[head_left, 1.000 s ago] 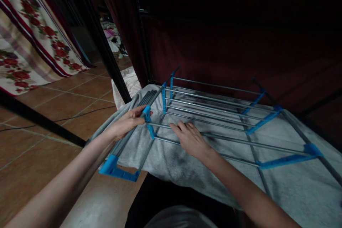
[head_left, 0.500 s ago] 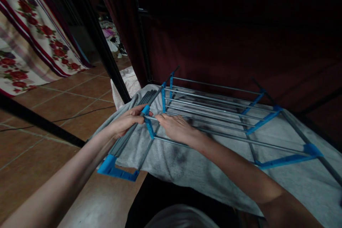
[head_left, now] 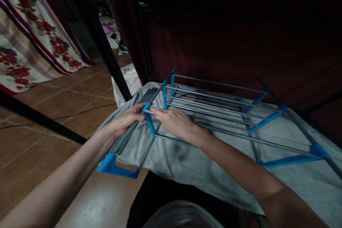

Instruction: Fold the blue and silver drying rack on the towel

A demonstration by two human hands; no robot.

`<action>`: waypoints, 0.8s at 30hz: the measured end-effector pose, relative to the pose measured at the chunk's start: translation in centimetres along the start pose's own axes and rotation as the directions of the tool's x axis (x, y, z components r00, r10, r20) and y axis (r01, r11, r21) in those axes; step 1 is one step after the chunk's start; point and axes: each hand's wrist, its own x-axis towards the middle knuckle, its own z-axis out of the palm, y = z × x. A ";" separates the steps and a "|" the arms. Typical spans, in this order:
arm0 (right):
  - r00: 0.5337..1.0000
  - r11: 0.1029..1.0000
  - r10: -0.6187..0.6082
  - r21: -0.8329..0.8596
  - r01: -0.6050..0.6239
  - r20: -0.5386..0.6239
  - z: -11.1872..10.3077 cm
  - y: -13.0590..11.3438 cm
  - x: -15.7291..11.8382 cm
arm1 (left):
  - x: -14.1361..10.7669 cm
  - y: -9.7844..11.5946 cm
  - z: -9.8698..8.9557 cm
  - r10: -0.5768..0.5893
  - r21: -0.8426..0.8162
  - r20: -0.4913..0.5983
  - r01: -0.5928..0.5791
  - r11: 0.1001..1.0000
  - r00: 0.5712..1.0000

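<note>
Hands [head_left: 175, 123] closer together at blue bracket [head_left: 150, 123]; open floor [head_left: 32, 153] left of rack [head_left: 227, 109].

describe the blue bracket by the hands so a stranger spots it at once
On the grey blanket rests a metal rack. At its left side, the left hand and right hand are close together. The blue bracket slopes down between them, the only one with hands at its top.

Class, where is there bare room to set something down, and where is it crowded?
Grey cloth lies bare between the near right blue bracket and the right forearm. Tiled floor lies bare between the slanting black post and the left forearm. Crowded: left hand and right hand close together at another bracket, beside bundled grey rods.
</note>
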 end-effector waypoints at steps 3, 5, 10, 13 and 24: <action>1.000 1.000 0.009 -0.001 -0.009 0.002 -0.1 -0.2 0.2 | -0.1 -0.1 0.2 -0.011 -0.033 -0.022 0.010 0.999 1.000; 1.000 1.000 0.000 -0.005 0.000 0.001 -0.2 -0.3 0.3 | -0.2 0.0 0.4 -0.013 -0.061 -0.024 0.012 0.998 1.000; 0.998 0.999 -0.048 0.001 0.048 0.049 0.2 0.0 0.4 | -0.1 0.0 0.6 -0.040 -0.145 -0.047 0.033 0.989 0.998; 0.992 0.998 -0.061 0.020 0.059 0.112 1.0 0.4 0.3 | 0.2 -0.3 0.7 -0.009 -0.174 -0.041 0.002 0.985 0.999; 0.992 0.985 -0.090 0.153 0.076 0.091 1.8 2.1 1.3 | 0.6 -1.1 0.0 -0.016 -0.111 -0.020 0.013 0.994 1.000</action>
